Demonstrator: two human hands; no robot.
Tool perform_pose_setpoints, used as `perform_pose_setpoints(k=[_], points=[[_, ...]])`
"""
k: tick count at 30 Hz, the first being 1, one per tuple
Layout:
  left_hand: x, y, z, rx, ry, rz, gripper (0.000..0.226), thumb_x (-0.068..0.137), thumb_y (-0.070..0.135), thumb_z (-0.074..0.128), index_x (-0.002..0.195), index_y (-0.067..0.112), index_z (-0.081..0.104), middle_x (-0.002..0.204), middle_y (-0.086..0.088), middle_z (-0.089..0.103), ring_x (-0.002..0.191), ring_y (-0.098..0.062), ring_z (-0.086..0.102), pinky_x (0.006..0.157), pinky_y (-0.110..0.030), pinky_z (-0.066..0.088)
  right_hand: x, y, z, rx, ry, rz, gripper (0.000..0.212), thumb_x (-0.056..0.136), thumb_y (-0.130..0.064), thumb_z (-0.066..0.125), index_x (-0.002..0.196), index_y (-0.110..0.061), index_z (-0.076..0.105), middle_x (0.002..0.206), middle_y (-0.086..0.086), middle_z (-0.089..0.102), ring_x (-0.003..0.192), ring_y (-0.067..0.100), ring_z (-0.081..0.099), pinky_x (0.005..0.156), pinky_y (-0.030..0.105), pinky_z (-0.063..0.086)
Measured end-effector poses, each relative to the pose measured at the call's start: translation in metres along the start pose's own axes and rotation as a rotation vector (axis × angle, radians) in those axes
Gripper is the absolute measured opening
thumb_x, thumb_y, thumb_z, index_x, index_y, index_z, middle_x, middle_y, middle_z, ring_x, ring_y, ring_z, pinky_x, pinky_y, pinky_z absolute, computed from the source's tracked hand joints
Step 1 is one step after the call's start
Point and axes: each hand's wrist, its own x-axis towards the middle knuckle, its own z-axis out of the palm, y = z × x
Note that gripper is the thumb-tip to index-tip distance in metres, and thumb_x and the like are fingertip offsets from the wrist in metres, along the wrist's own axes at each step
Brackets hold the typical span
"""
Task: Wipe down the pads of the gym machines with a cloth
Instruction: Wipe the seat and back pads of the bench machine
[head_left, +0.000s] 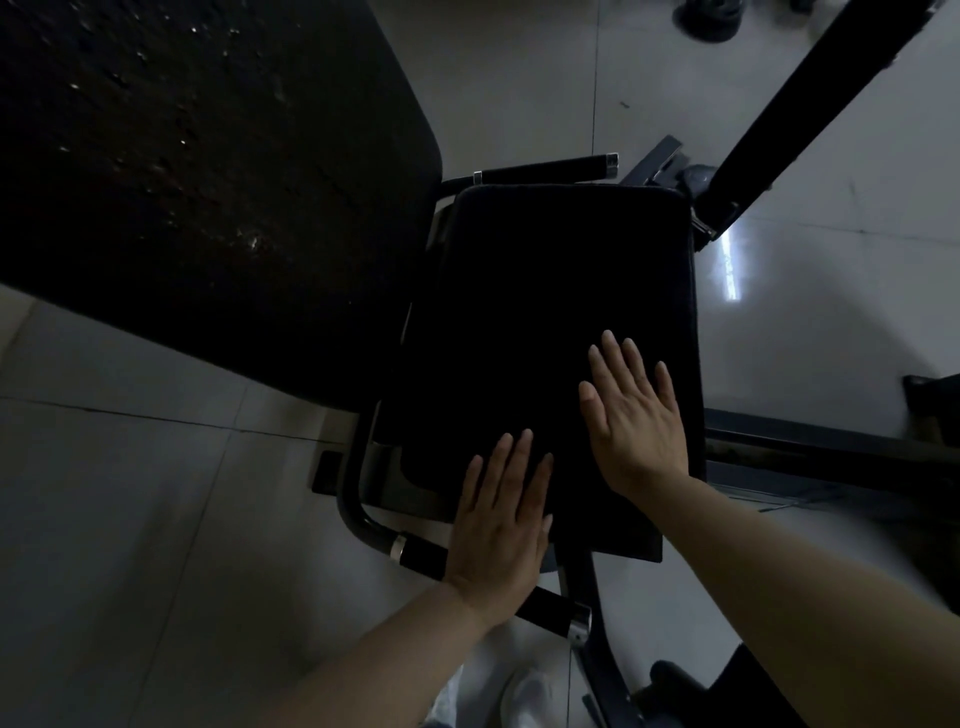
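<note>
Pads first: we see a big backrest filling the upper left, and a seat pad just beside it at centre, over pale floor. Our right hand lies flat near the seat pad's right edge — fingers straight, spread. Our left hand rests flat at its near edge, above a handle. We cannot make out a cloth — too dark.

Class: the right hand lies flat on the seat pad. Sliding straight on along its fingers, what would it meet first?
Only more seat pad ahead of the right hand; likely then the far handle, though depth is unclear.
</note>
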Motion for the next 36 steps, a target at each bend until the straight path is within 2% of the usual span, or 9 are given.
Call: perform_pose_setpoints(k=[4, 8, 13, 20, 25, 27, 30, 32, 36], points=[[0.010, 0.008, 0.002, 0.009, -0.017, 0.060, 0.058, 0.092, 0.032, 0.039, 0.145, 0.012, 0.028, 0.151, -0.014, 0.028, 0.142, -0.029, 0.020, 0.117, -0.043, 0.012, -0.001, 0.006, 0.000, 0.101, 0.046, -0.042, 0.073, 0.087, -0.058, -0.014, 0.148, -0.025, 0.009, 0.156, -0.013, -0.004, 0.143, 0.003, -0.014, 0.116, 0.027, -0.011], [0.019, 0.019, -0.004, -0.099, -0.042, 0.020, 0.054, 0.100, 0.035, 0.026, 0.147, 0.009, 0.023, 0.153, -0.014, 0.029, 0.144, -0.028, 0.019, 0.117, -0.041, 0.014, -0.004, 0.013, -0.001, 0.342, 0.151, -0.062, 0.081, 0.089, -0.063, -0.009, 0.145, -0.019, 0.029, 0.153, -0.010, 0.018, 0.145, 0.008, 0.007, 0.119, 0.030, 0.003], [0.034, 0.031, -0.019, -0.504, 0.009, -0.156, 0.062, 0.100, 0.042, 0.012, 0.149, 0.005, 0.017, 0.157, -0.006, 0.023, 0.146, -0.016, 0.011, 0.118, -0.036, 0.008, -0.010, 0.015, 0.001, 0.369, 0.186, -0.044, 0.076, 0.092, -0.062, -0.006, 0.143, -0.018, 0.030, 0.152, -0.008, 0.022, 0.145, 0.008, 0.011, 0.119, 0.031, 0.007], [0.054, 0.043, -0.027, -0.913, -0.060, -0.231, 0.059, 0.096, 0.042, 0.015, 0.149, 0.021, -0.001, 0.160, 0.003, 0.007, 0.146, -0.007, 0.001, 0.118, -0.035, -0.003, -0.011, 0.017, 0.003, 0.474, 0.255, -0.034, 0.071, 0.094, -0.061, 0.000, 0.141, -0.017, 0.030, 0.150, -0.006, 0.026, 0.144, 0.010, 0.017, 0.118, 0.030, 0.011], [0.068, 0.045, -0.044, -1.428, -0.193, -0.264, 0.058, 0.099, 0.035, 0.025, 0.150, 0.024, 0.000, 0.159, 0.007, 0.012, 0.144, -0.002, 0.012, 0.117, -0.024, 0.014, -0.015, 0.018, -0.002, 0.608, 0.282, 0.018, 0.070, 0.092, -0.067, 0.007, 0.140, -0.021, 0.031, 0.151, -0.006, 0.029, 0.144, 0.009, 0.018, 0.119, 0.034, 0.016], [0.079, 0.034, -0.049, -1.337, -0.088, -0.270, 0.054, 0.099, 0.026, 0.029, 0.150, 0.023, 0.013, 0.156, 0.006, 0.021, 0.142, 0.000, 0.018, 0.115, -0.020, 0.020, -0.020, 0.014, -0.003, 0.635, 0.286, 0.051, 0.064, 0.093, -0.064, 0.015, 0.140, -0.025, 0.033, 0.151, -0.009, 0.028, 0.143, 0.004, 0.016, 0.118, 0.040, 0.018], [0.104, 0.002, -0.037, -0.767, 0.066, -0.197, 0.050, 0.098, 0.017, 0.037, 0.146, 0.024, 0.026, 0.156, 0.005, 0.022, 0.145, -0.007, 0.011, 0.119, -0.035, 0.016, -0.035, 0.002, -0.003, 0.433, 0.367, 0.080, 0.052, 0.095, -0.045, 0.031, 0.139, -0.020, 0.040, 0.150, -0.005, 0.030, 0.143, 0.007, 0.016, 0.116, 0.046, 0.022], [0.123, -0.017, -0.030, -0.431, -0.068, -0.192, 0.052, 0.100, 0.018, 0.037, 0.149, 0.021, 0.021, 0.159, 0.003, 0.012, 0.146, -0.013, 0.000, 0.119, -0.043, 0.008, -0.051, -0.015, 0.001, 0.240, 0.405, 0.084, 0.052, 0.093, -0.039, 0.036, 0.138, -0.017, 0.044, 0.151, 0.000, 0.031, 0.143, 0.013, 0.016, 0.116, 0.042, 0.017], [0.139, -0.036, -0.022, -0.054, -0.251, -0.218, 0.056, 0.101, 0.039, 0.019, 0.151, 0.023, -0.002, 0.159, 0.003, -0.013, 0.145, -0.016, -0.016, 0.117, -0.042, -0.008, -0.073, -0.043, 0.021, -0.030, 0.224, 0.164, 0.070, 0.088, -0.054, 0.037, 0.144, -0.012, 0.032, 0.155, 0.006, 0.022, 0.144, 0.021, 0.013, 0.113, 0.041, 0.012]])
